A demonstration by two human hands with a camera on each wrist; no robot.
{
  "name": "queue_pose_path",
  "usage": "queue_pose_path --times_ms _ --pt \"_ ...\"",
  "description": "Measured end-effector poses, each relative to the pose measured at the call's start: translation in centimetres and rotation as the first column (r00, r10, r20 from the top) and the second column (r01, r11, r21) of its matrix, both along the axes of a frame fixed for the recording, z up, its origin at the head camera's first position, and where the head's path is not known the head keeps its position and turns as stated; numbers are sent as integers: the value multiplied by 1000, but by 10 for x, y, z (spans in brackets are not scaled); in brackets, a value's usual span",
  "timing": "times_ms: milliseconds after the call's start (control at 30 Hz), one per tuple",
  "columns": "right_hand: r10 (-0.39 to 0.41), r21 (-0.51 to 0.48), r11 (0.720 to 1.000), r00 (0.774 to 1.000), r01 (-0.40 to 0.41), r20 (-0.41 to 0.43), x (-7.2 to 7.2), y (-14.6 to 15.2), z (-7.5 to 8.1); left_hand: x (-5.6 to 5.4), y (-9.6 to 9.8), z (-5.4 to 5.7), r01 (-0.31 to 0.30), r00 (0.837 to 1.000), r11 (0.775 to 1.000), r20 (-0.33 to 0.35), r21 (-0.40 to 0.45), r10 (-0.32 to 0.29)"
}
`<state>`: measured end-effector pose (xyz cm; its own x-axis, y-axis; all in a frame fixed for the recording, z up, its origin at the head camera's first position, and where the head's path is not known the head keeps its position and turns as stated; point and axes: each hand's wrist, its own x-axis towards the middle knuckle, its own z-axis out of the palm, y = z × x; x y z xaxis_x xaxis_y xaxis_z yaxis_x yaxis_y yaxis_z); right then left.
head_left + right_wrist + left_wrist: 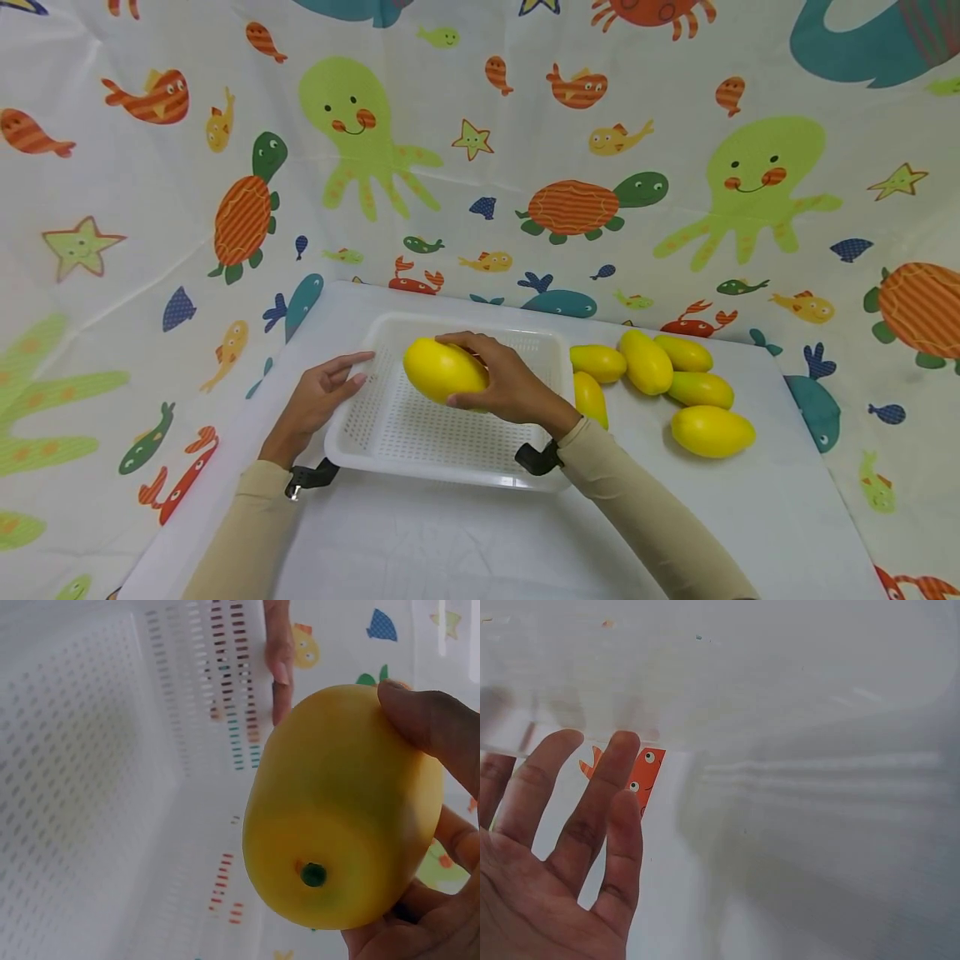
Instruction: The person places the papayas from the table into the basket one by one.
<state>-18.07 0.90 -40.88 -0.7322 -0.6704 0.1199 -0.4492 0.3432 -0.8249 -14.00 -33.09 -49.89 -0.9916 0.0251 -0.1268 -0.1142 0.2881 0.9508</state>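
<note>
A yellow mango (pixel 444 370) is held over the white perforated plastic basket (pixel 420 473) by my right hand (pixel 517 385), its thumb and fingers curled round one end. In the right wrist view the mango (pixel 337 817) shows a small green stem spot, and the basket's holed wall (pixel 202 690) stands beside it. My left hand (pixel 315 404) is at the basket's left rim, fingers extended. In the left wrist view the fingers of the left hand (pixel 570 840) reach up to the basket's side; whether they touch it is hard to tell.
Several yellow mangoes (pixel 647 363) lie on the white table (pixel 480 542) right of the basket, two of them close against its side. One mango (pixel 712 432) lies apart, nearer the front. A sea-animal printed cloth (pixel 465 83) hangs behind and beside the table.
</note>
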Motion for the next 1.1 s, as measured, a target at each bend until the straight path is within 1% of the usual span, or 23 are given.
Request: queue_pose_path --times_ms 100,267,433,533,833,1100 --pt "26 13 1000 1000 -26 17 -2 -4 -2 0 0 1 2 1000 1000 -6 -5 -2" --pt "76 15 997 996 -77 53 -3 -9 -6 0 0 -1 14 1000 1000 -20 20 -13" --pt "137 7 990 986 -138 98 -6 -15 -11 -1 -1 -3 31 999 999 -41 19 -30" --pt "164 12 986 979 -167 123 -8 -19 -15 -1 -1 -3 33 999 999 -42 18 -33" --pt "214 30 974 960 -223 180 -11 -31 -26 0 -3 -7 17 999 1000 -33 10 -17" --pt "247 62 963 948 -264 201 -16 -36 -37 0 -1 -2 16 1000 1000 -23 1 -16"
